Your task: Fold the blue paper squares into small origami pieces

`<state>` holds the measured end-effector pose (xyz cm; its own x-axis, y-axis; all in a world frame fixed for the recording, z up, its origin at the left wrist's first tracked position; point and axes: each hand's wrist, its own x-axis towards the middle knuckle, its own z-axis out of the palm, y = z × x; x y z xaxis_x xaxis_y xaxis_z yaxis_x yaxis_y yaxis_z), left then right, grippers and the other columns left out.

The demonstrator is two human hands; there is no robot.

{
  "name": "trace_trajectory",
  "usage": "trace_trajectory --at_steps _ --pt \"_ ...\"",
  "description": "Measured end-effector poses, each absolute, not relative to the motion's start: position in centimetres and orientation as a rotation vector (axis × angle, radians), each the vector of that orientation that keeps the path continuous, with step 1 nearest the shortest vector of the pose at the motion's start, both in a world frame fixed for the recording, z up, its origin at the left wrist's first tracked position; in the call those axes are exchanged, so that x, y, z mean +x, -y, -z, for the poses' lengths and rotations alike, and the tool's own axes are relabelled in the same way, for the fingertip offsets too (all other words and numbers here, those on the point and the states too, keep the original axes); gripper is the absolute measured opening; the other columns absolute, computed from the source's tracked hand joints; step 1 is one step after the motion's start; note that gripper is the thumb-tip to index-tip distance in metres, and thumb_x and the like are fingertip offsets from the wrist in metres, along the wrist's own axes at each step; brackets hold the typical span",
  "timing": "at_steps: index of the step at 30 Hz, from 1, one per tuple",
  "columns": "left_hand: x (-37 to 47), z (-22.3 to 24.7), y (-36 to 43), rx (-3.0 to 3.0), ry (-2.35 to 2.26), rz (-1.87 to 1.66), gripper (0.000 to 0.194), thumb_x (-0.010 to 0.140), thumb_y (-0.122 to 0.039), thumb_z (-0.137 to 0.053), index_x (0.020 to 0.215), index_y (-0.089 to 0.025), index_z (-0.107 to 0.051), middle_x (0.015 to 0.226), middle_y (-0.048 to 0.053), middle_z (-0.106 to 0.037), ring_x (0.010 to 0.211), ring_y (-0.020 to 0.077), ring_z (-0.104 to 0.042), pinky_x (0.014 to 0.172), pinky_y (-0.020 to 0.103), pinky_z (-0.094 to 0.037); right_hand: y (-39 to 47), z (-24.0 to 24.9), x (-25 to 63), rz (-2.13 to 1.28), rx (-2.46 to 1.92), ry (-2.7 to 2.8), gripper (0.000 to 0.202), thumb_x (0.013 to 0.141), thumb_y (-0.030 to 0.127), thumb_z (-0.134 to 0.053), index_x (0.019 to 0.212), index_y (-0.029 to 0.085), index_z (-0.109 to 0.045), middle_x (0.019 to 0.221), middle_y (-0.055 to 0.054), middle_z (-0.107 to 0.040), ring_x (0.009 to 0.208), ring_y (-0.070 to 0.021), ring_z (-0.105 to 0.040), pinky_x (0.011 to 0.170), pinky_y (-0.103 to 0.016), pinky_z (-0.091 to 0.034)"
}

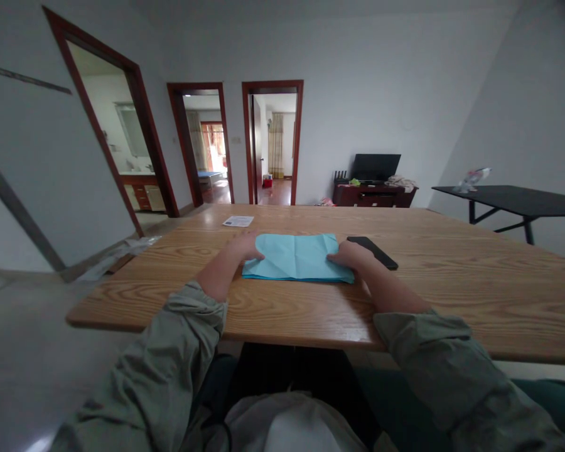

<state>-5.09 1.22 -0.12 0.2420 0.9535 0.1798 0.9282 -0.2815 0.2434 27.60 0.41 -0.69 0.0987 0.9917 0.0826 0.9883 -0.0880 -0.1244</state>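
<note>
A folded light-blue sheet point(296, 257) lies flat on the wooden table point(311, 301) in front of me. My left hand point(245, 247) rests on the sheet's left edge, fingers curled over it. My right hand point(353, 254) presses on the sheet's right edge. Whether either hand pinches the sheet or only lies on it is hard to tell. Both forearms reach out of grey-green sleeves.
A black phone point(373, 252) lies just right of my right hand. A small white card point(238, 221) sits at the table's far left. A black side table point(518, 199) stands at the right; a dark cabinet with a screen point(374, 188) stands by the far wall.
</note>
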Motion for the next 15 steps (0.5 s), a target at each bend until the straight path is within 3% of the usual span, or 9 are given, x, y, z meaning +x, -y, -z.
trace_trajectory --at_steps 1,3,5,8,12,15 --pt "-4.1 0.2 -0.8 2.457 -1.852 -0.401 0.089 0.061 -0.035 -0.073 0.141 -0.024 -0.034 0.151 0.018 -0.022 0.133 0.0489 -0.021 0.099 0.070 -0.017 -0.1 0.5 27.3 -0.030 -2.244 2.004 0.063 0.069 0.058 -0.059 0.109 0.010 -0.064 0.108 -0.023 -0.064 0.096 -0.0339 -0.062 0.076 -0.041 -0.046" --pt "-1.8 0.7 0.0 2.547 -1.769 -0.343 0.080 0.068 -0.031 -0.066 0.141 -0.029 -0.035 0.154 0.009 -0.017 0.139 0.0417 -0.010 0.104 0.068 -0.004 0.5 0.1 26.8 -0.012 -2.262 1.996 0.070 0.070 0.058 -0.058 0.124 0.013 -0.055 0.118 -0.023 -0.059 0.103 -0.0363 -0.059 0.080 -0.046 -0.044" --pt "0.5 1.3 0.8 2.607 -1.653 -0.268 0.070 0.073 -0.032 -0.060 0.139 -0.035 -0.037 0.155 0.003 -0.015 0.140 0.0365 -0.009 0.106 0.065 -0.005 1.0 0.0 26.2 0.070 -2.230 1.983 0.080 0.071 0.059 -0.058 0.138 0.020 -0.040 0.128 -0.022 -0.052 0.110 -0.0385 -0.054 0.083 -0.050 -0.042" --pt "2.7 2.0 1.6 2.645 -1.479 -0.072 0.057 0.086 -0.035 -0.040 0.142 -0.033 -0.033 0.155 0.002 -0.011 0.141 0.0354 -0.008 0.105 0.067 -0.005 1.4 0.2 25.3 0.286 -2.151 1.997 0.087 0.073 0.057 -0.057 0.146 0.025 -0.023 0.142 -0.021 -0.036 0.124 -0.0434 -0.039 0.091 -0.058 -0.034" --pt "3.1 2.5 1.6 2.564 -1.451 0.020 0.060 0.089 -0.048 -0.029 0.146 -0.032 -0.022 0.155 0.003 -0.011 0.140 0.0364 -0.009 0.104 0.068 -0.008 1.8 1.4 22.8 0.493 -1.962 2.180 0.069 0.083 0.048 -0.046 0.144 0.021 -0.029 0.153 -0.017 -0.017 0.137 -0.0433 -0.013 0.102 -0.063 -0.011" --pt "2.7 2.9 0.9 2.565 -1.432 0.004 0.065 0.088 -0.055 -0.026 0.148 -0.030 -0.017 0.155 0.003 -0.011 0.141 0.0336 -0.011 0.107 0.064 -0.011 1.9 2.7 20.3 0.331 -1.797 2.420 0.056 0.090 0.043 -0.033 0.141 0.019 -0.037 0.151 -0.016 -0.025 0.137 -0.0378 -0.020 0.106 -0.057 -0.014"
